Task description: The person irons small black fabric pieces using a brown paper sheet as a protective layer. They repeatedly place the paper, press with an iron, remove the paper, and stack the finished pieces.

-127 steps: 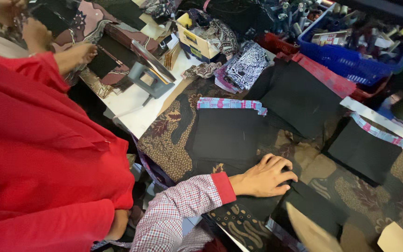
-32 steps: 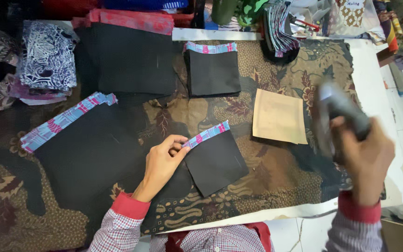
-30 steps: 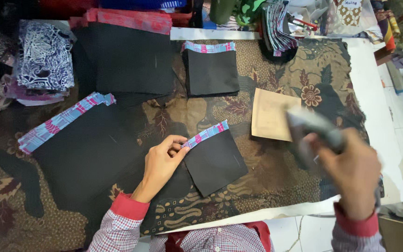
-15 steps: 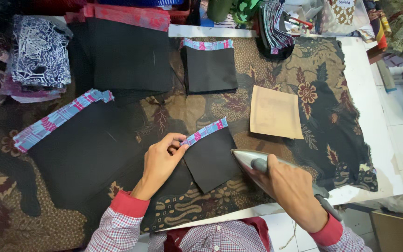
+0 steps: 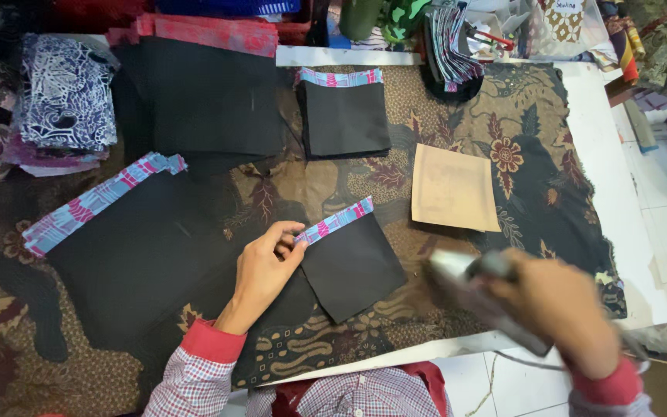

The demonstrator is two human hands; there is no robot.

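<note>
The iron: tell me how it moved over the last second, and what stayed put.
The right hand kept hold of the iron throughout. It carried it from raised at the table's right side down and leftward to the small black fabric piece, then pulled back right, clear of the piece. The left hand stayed pinching the piece's striped trim. The tan card and the other black pieces did not move.

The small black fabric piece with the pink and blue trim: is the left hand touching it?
Touching. The head view shows the left hand pinching the near end of the striped trim on the small black fabric piece between thumb and fingertips, with no gap visible.
</note>
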